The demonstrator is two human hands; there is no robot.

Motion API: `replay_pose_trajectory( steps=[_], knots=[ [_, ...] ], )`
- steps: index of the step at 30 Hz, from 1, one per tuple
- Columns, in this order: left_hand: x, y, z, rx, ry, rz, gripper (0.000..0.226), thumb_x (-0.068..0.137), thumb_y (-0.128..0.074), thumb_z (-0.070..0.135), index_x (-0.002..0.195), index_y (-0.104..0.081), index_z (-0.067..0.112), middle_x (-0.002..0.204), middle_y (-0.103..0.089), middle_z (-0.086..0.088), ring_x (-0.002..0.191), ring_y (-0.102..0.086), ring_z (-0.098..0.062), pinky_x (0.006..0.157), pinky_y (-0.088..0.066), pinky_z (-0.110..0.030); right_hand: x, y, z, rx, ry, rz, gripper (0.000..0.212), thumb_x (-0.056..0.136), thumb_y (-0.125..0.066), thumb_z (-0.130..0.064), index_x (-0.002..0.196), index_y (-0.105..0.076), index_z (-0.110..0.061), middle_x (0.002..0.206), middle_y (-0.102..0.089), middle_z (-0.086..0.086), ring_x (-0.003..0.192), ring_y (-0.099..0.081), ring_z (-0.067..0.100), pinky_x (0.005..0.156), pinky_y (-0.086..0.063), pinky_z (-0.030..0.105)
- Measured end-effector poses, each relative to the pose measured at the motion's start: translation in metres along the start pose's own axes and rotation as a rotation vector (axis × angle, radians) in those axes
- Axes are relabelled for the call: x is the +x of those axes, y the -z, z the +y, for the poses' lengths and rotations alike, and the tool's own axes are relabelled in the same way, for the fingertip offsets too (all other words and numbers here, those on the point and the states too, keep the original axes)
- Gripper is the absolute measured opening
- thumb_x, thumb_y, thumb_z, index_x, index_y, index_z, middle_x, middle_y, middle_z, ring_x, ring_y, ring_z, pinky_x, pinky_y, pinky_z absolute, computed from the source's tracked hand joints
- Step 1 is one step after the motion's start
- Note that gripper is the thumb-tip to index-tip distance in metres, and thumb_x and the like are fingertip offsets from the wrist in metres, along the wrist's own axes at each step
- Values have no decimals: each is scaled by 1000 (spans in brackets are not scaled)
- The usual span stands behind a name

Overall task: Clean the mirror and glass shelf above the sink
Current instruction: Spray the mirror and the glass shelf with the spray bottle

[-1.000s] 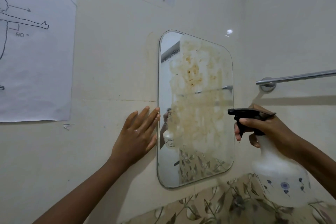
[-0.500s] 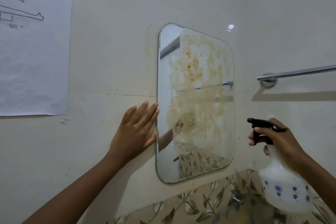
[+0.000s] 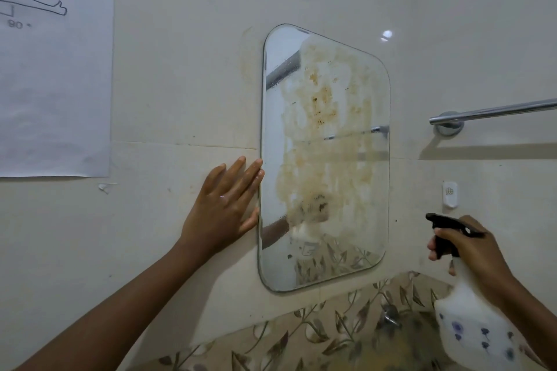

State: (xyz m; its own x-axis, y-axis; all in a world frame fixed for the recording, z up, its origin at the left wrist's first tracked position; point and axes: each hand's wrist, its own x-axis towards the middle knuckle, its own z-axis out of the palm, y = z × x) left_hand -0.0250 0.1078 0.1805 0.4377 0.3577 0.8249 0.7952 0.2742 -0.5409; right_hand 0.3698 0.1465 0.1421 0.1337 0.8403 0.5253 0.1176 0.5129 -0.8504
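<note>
Head view shows the stained mirror (image 3: 324, 159) on the wall at frame centre, the left hand (image 3: 224, 208) flat with fingers spread beside its left edge, the right hand (image 3: 470, 256) gripping a spray bottle (image 3: 473, 325) at lower right.

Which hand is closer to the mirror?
The left. The left hand lies flat on the wall with its fingertips at the mirror's left edge. The right hand holds the spray bottle off to the mirror's lower right, apart from it.

White spray bottle (image 3: 470, 331), blue flowers
</note>
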Motion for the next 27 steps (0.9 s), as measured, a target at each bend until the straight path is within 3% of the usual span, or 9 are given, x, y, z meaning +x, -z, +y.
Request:
replay_pose_trajectory(
  steps=[3, 6, 9, 12, 16, 19, 23, 27],
  knots=[
    [0, 0, 0, -8, 1, -4, 63, 92, -37, 46, 142, -37, 8, 152, -32, -9, 139, -30, -31, 109, -25, -47, 1, 8, 8, -21, -25, -8, 17, 92, -53, -6, 104, -50, 5, 89, -60, 38, 55, -61, 28, 42, -39, 27],
    [-1, 0, 0, -13, 1, -12, 64, 91, -36, 46, 143, -36, 8, 152, -31, -10, 139, -30, -31, 110, -25, -48, -10, 1, 0, 4, 13, -165, 22, 87, -55, -10, 104, -51, 4, 83, -64, 31, 63, -64, 34, 46, -41, 33],
    [0, 1, 0, -14, 1, -11, 63, 92, -36, 46, 142, -37, 8, 152, -31, -9, 139, -31, -31, 110, -25, -48, -29, -13, -12, 62, 24, -350, 22, 84, -53, -11, 101, -52, 3, 78, -64, 30, 67, -63, 40, 37, -39, 26],
    [0, 1, 0, -13, -4, -20, 63, 92, -35, 46, 143, -35, 9, 153, -30, -9, 139, -29, -31, 110, -24, -48, -44, -25, -17, 152, -17, -427, 25, 81, -55, -13, 100, -64, 0, 73, -60, 32, 60, -60, 37, 37, -37, 23],
    [-1, 2, -1, -16, -5, -21, 64, 91, -36, 46, 143, -35, 8, 153, -29, -10, 140, -29, -31, 110, -23, -48, -42, -23, -12, 87, -36, -402, 27, 83, -56, -17, 99, -68, 2, 68, -61, 28, 57, -59, 36, 37, -36, 24],
    [-1, 2, 0, -5, -3, -26, 64, 92, -35, 46, 144, -34, 9, 153, -29, -10, 140, -28, -31, 111, -23, -48, -29, -11, -1, 24, -66, -262, 27, 90, -54, -16, 98, -65, 7, 70, -63, 28, 55, -61, 32, 41, -37, 26],
    [-1, 2, 0, -2, 3, -33, 64, 92, -35, 46, 144, -34, 9, 153, -29, -9, 140, -27, -31, 111, -23, -47, -21, 2, 12, 1, -148, -145, 30, 91, -53, -9, 93, -60, 20, 65, -57, 30, 40, -56, 27, 32, -39, 19],
    [-1, 1, 0, -4, 1, -30, 64, 91, -36, 46, 143, -35, 9, 153, -30, -9, 140, -29, -31, 111, -23, -47, -25, -3, 17, -61, -154, -234, 33, 88, -58, -18, 92, -63, 14, 64, -59, 31, 51, -57, 34, 45, -40, 32]
  ],
)
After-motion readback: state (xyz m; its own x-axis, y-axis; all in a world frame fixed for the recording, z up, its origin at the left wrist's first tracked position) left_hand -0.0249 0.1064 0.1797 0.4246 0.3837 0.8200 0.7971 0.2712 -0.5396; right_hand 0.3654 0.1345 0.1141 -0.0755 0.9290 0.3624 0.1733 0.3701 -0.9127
